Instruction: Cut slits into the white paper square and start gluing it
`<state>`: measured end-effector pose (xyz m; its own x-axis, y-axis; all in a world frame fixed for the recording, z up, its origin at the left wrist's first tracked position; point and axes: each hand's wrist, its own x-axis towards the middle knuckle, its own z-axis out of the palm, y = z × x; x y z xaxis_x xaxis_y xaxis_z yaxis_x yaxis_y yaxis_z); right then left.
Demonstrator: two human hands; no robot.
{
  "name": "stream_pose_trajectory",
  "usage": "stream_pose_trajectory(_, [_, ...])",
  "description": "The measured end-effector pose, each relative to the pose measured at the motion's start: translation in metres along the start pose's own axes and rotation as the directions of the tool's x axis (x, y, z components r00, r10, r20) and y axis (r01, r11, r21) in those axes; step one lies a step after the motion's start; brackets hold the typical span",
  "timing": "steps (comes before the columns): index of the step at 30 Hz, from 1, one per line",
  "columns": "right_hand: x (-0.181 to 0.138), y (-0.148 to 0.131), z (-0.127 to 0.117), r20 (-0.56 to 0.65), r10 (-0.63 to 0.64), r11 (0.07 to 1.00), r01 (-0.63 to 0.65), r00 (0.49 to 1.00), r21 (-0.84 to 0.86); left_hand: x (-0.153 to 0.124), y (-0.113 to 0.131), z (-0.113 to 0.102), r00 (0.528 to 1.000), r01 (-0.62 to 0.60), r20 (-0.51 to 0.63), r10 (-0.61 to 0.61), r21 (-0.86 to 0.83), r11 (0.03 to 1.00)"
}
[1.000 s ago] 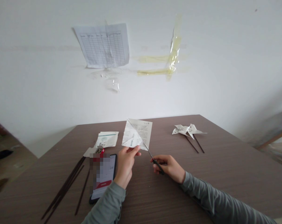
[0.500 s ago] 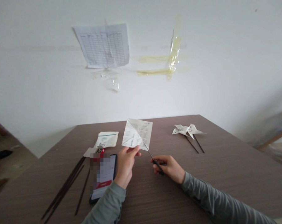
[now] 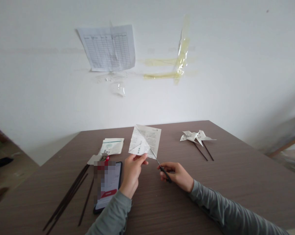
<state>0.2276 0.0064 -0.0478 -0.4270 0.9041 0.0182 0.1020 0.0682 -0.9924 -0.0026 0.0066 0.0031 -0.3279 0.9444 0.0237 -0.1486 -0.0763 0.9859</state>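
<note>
My left hand (image 3: pixel 134 173) pinches the lower edge of a square piece of printed paper (image 3: pixel 145 140), holding it up above the table. Diagonal creases cross the sheet. In my right hand (image 3: pixel 178 176) is a pair of scissors (image 3: pixel 165 173) with dark handles, the fingers closed round them. The blades meet the paper at its lower right corner, along a diagonal crease. Whether the blades are fully closed is too small to tell.
Two paper pinwheels (image 3: pixel 196 136) on dark sticks lie at the right back of the brown table (image 3: pixel 225 176). At left are a stack of paper squares (image 3: pixel 113 146), a small red box (image 3: pixel 104 159), a phone (image 3: pixel 110 192) and several dark sticks (image 3: pixel 66 199). A white wall stands behind.
The paper has shifted slightly right and tilted a little. Less of the scissor blades shows over it. Both hands stay nearly in place.
</note>
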Motion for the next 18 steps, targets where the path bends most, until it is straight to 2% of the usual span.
stream_pose_trajectory(18, [-0.0013,0.0002,0.0014,-0.005,-0.002,1.000,0.002,1.000,0.014,-0.0017,0.0032,0.0023,1.000,0.021,0.007,-0.021,-0.035,0.999])
